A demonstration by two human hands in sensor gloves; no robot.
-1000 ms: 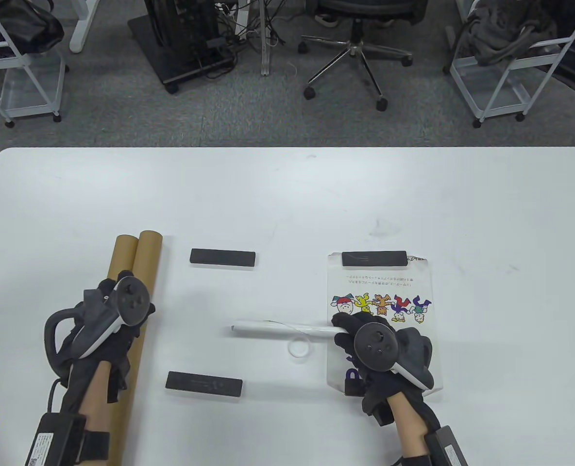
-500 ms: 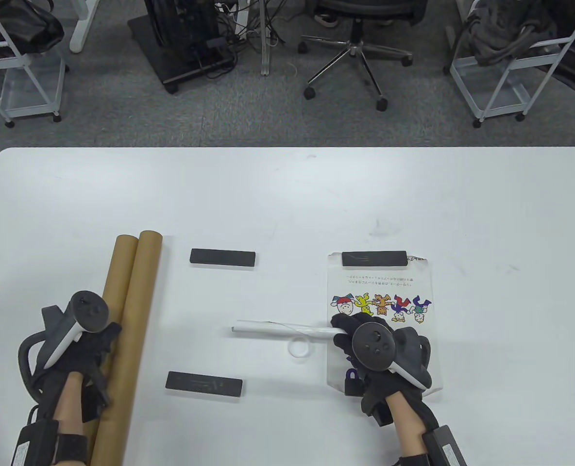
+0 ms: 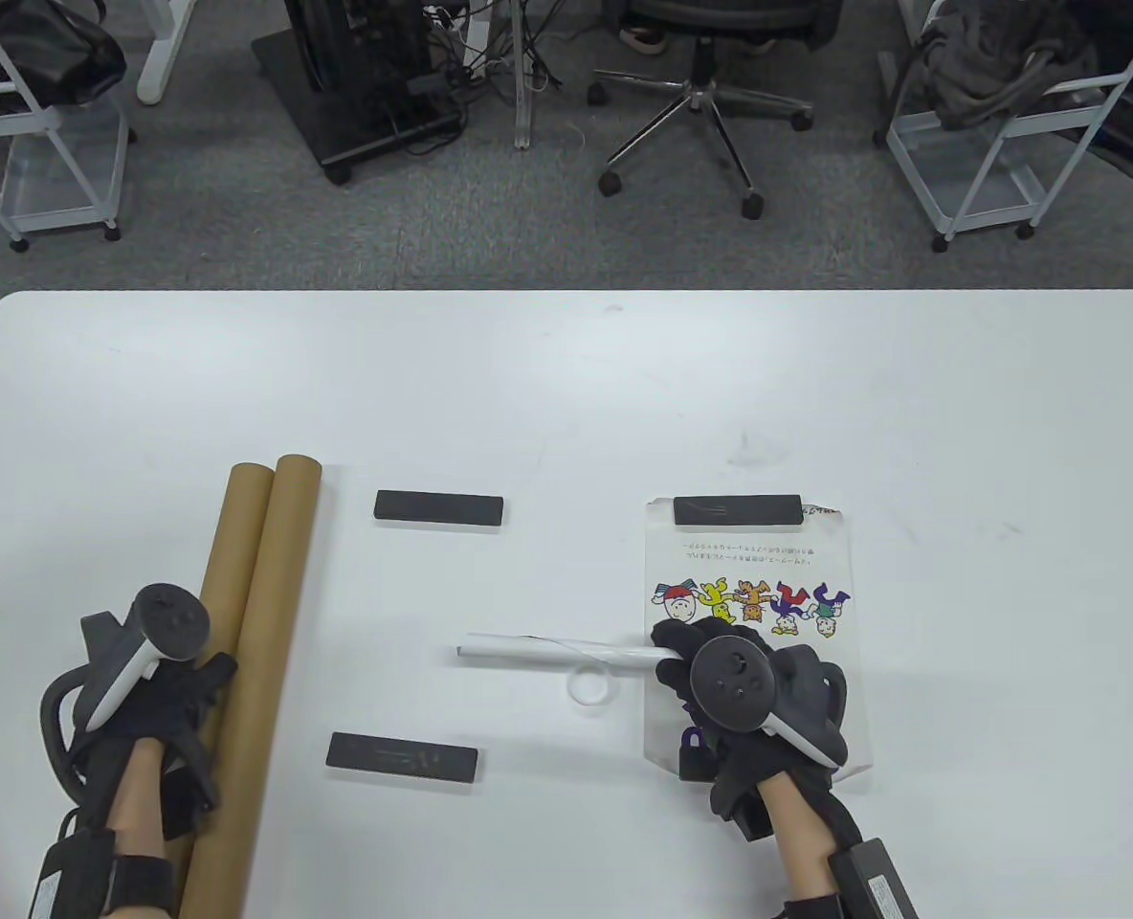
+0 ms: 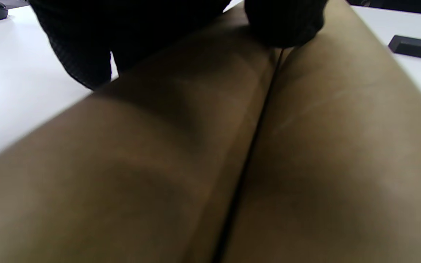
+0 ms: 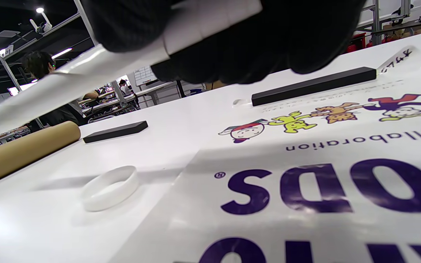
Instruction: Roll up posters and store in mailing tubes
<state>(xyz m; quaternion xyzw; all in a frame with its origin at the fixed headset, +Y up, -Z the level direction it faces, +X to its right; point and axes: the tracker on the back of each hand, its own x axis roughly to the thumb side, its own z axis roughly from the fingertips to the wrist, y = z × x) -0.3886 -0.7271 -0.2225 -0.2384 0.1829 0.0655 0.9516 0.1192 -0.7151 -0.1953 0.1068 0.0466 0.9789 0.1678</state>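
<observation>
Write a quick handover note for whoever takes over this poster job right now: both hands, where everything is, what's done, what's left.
Right hand: holds one end of the rolled poster, lifted just above the table.
Left hand: rests on the left mailing tube; grip not visible. The right mailing tube lies touching it.
Flat poster: unrolled, a black weight on its far edge.
White ring: loose on the table below the roll.
Done: one poster rolled.
Left: slide the roll into a tube, then roll and store the flat poster.
</observation>
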